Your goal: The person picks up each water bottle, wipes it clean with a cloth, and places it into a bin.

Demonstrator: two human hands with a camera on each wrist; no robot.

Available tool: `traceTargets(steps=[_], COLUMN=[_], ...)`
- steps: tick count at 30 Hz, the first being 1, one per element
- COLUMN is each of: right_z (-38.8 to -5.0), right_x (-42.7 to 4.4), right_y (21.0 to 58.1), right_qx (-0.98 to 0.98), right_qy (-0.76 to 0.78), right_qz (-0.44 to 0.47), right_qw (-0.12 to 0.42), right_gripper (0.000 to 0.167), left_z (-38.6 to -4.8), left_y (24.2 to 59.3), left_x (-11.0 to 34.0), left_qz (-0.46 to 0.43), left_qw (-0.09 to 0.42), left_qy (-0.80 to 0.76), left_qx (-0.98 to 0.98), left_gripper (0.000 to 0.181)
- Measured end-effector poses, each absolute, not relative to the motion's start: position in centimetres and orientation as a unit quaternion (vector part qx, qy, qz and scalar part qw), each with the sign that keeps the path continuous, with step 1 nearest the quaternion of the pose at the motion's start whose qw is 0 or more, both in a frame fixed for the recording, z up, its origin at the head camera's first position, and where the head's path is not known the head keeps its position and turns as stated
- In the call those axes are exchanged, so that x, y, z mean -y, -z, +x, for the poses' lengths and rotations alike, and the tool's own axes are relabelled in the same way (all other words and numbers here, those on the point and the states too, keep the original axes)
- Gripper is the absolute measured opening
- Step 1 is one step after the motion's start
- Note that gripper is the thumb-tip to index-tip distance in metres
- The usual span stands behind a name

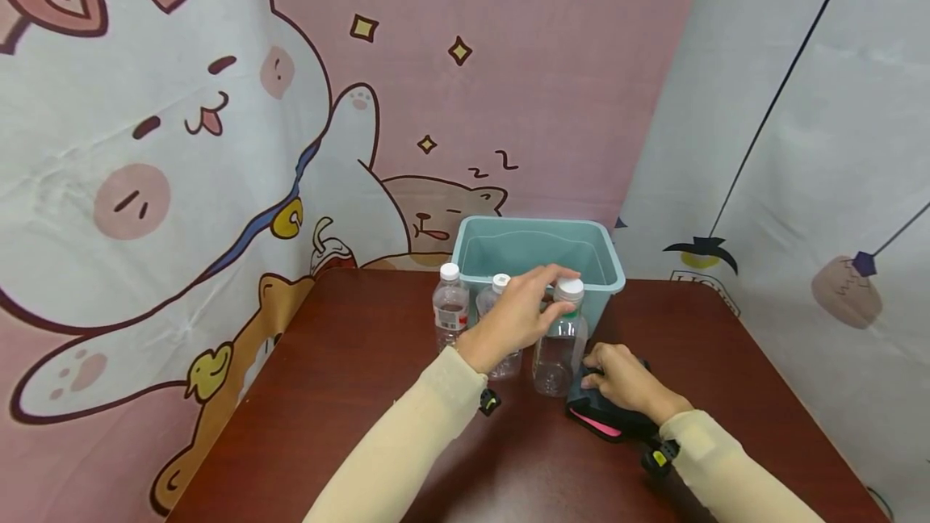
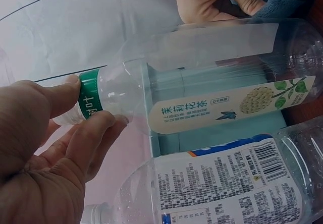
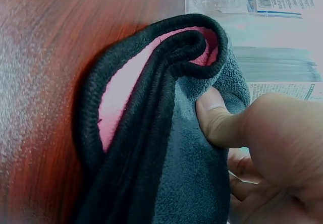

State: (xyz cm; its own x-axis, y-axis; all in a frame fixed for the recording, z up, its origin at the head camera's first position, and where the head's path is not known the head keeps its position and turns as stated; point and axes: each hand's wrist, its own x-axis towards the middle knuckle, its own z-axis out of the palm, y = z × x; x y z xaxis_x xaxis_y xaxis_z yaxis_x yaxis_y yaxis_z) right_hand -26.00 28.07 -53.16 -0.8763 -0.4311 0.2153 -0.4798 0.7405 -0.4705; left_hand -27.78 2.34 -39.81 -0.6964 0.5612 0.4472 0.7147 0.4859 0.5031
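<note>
"So, what does the head view show?"

"Left hand [image 1: 517, 309] on a jasmine tea bottle [image 1: 558, 360], upright on the worktop [image 1: 349, 361] before the teal bin [image 1: 613, 284]; right hand [image 1: 626, 379] on a folded grey cloth [image 1: 594, 406] just beside it."

"And the left wrist?"

"Thumb and fingers narrowed round the neck, by its green collar [image 2: 90, 94]. Probably steadying the bottle."

"Right wrist?"

"Thumb pressing the grey plush, fingers behind: both hands hold something. Next, I'd judge, calls for a firm pinch on that cloth."
</note>
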Motion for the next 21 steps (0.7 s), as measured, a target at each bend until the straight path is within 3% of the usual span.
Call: traceTargets(steps=[9, 11, 15, 18, 21], right_z=[-25.9, -25.9, -25.8, -25.8, -25.7], right_x=[-28.4, -28.5, -28.8, -28.9, -29.1], right_y=[53.4, 53.3, 53.0, 52.7, 52.4], right_qx=[0.92, 0.919, 0.92, 0.92, 0.917], right_qy=[-0.271, -0.28, -0.292, -0.299, -0.309], right_qz=[0.268, 0.264, 0.246, 0.235, 0.229], right_qw=[0.089, 0.089, 0.09, 0.097, 0.102], right_gripper=[0.055, 0.044, 0.009, 0.019, 0.017], left_z=[-27.7, -27.8, -27.8, -27.8, -27.8], left_y=[39.7, 39.7, 39.8, 39.8, 39.8], left_x=[-2.3, -2.4, -2.4, -2.5, -2.5], left_qz=[-0.374, -0.376, -0.377, -0.374, -0.371], left_qw=[0.108, 0.109, 0.114, 0.114, 0.11], left_qy=[0.342, 0.342, 0.34, 0.34, 0.342], left_qx=[0.855, 0.854, 0.854, 0.855, 0.856], left_gripper=[0.049, 0.049, 0.048, 0.048, 0.048])
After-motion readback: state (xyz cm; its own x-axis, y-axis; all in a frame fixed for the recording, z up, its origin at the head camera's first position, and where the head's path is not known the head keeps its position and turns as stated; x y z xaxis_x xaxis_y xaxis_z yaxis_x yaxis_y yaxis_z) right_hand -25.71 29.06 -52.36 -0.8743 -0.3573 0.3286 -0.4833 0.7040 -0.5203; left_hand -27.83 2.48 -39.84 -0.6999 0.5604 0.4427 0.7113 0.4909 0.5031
